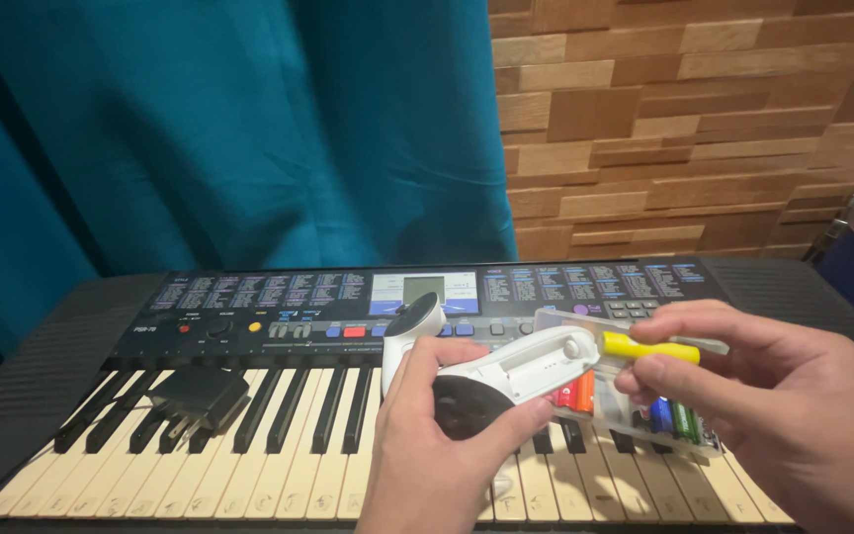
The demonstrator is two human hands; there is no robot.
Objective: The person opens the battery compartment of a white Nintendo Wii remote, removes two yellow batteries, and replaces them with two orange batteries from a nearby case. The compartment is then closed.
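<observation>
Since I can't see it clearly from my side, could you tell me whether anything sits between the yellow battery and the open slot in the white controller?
Nothing visible does. The right hand pinches the yellow battery right at the open end of the white controller, which the left hand holds above the keyboard.

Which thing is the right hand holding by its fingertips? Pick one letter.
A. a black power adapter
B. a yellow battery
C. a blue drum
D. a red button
B: the right hand pinches a yellow battery at the open end of the white controller that the left hand grips, while the black power adapter lies untouched on the keyboard keys.
</observation>
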